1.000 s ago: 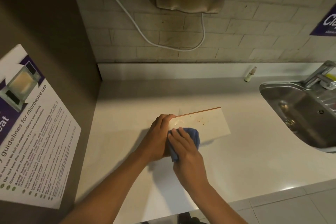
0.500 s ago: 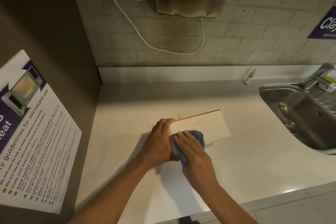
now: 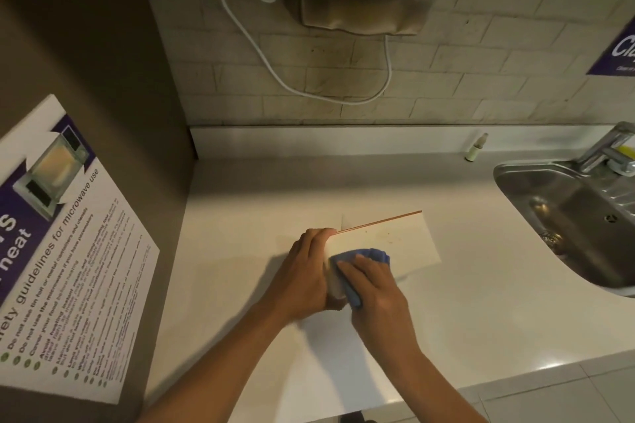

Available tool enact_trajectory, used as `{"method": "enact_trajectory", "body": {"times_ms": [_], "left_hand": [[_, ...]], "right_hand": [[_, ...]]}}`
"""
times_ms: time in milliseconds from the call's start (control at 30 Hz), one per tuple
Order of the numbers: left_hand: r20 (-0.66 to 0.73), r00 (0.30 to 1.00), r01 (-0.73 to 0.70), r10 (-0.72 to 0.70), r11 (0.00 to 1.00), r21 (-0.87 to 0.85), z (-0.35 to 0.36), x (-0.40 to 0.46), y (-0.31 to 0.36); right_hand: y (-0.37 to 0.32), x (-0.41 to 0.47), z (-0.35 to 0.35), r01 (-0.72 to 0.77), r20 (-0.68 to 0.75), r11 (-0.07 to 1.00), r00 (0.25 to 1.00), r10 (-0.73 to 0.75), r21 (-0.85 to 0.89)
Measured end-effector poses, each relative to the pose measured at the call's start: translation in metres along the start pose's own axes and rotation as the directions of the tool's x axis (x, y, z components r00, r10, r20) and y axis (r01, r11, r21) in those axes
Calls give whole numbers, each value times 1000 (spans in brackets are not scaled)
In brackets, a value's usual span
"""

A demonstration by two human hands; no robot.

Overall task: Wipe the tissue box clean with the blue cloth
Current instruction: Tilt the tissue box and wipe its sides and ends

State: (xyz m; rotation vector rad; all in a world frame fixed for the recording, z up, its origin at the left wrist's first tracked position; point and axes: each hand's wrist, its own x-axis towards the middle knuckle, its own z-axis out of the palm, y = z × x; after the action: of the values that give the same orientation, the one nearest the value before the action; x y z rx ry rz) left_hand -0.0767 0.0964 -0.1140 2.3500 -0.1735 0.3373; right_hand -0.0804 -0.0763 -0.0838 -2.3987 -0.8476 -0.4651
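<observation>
Shared pantry: steel sink, microwave-use poster, tiled wall.

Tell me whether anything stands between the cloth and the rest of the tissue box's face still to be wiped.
Nothing visible does. The right hand presses the blue cloth on the tissue box, which the left hand grips at its left end; the face to the right lies bare.
</observation>
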Motion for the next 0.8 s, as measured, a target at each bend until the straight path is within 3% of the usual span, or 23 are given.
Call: {"method": "enact_trajectory", "body": {"times_ms": [200,300,400,600,700,800], "left_hand": [[-46,999,21,-25,996,-89,0,4,0],[-17,1000,-17,16,998,-58,1,3,-4],[-5,999,31,-31,998,-49,2,1,-3],[-53,998,14,-18,997,-72,3,2,0],[-24,1000,-11,9,997,-83,2,0,-5],[-15,1000,-21,20,999,-32,1,-1,-5]], "right_hand": [[-5,39,3,-130,-60,991,989,132,33],[-16,30,10,-39,-16,999,999,40,16],[-4,4,-2,47,92,997,995,-41,-64],[-3,41,-9,-154,-4,988,988,154,-30],[-24,41,9,-117,10,992,993,117,38],[-16,14,1,-56,93,998,994,58,-25]]}}
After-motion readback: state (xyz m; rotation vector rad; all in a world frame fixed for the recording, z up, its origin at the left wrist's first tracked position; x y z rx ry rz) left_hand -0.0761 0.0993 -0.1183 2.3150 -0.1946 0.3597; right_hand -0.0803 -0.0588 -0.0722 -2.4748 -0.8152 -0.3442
